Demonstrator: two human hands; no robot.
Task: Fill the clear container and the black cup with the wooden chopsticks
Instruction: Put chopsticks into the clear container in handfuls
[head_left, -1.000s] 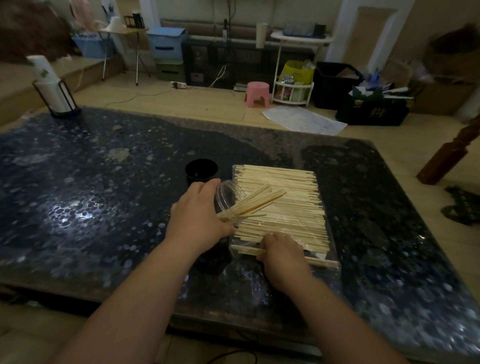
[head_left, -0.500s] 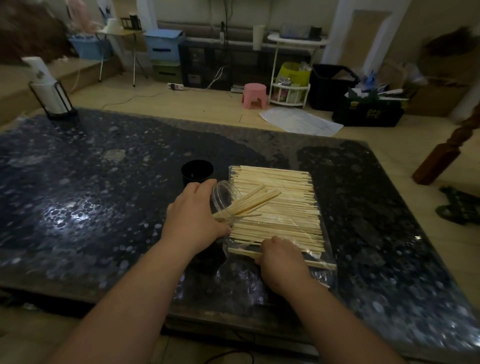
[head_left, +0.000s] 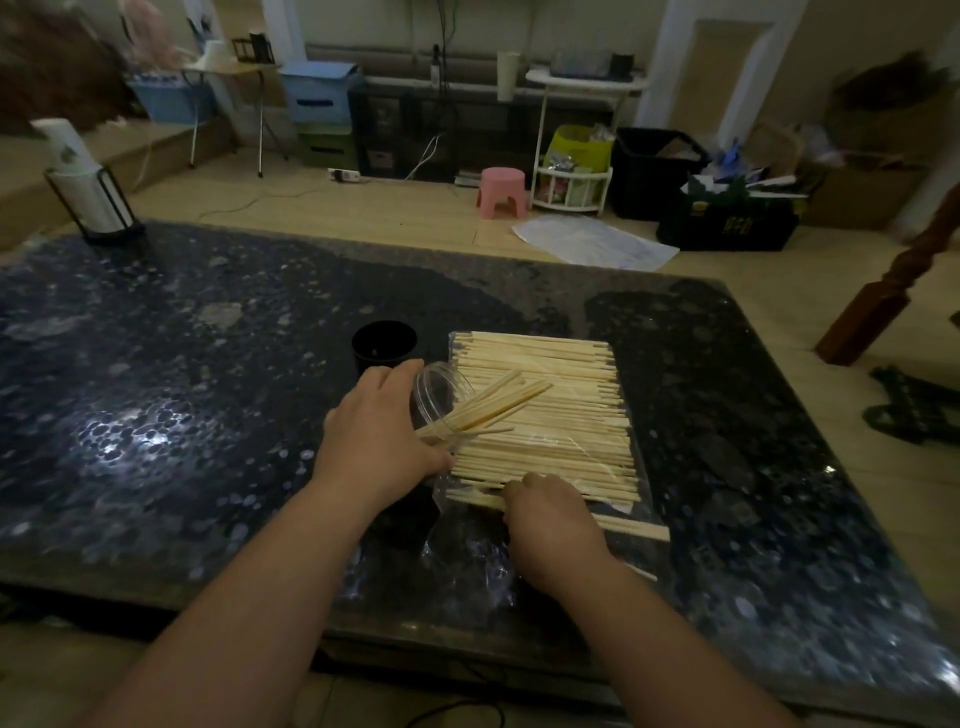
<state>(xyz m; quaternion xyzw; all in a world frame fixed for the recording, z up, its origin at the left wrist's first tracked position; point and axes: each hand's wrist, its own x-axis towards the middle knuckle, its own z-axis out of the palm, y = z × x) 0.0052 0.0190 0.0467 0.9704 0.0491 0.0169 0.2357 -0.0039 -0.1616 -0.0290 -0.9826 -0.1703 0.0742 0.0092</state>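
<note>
A pink stool stands on the wooden floor beyond the dark speckled table.

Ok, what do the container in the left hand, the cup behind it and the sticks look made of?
The clear container looks like thin transparent plastic, glossy; the chopsticks inside show through its wall. The black cup is opaque matte black, likely plastic, though dim light leaves it open. The chopsticks are pale, dull, unfinished wood or bamboo.
</note>
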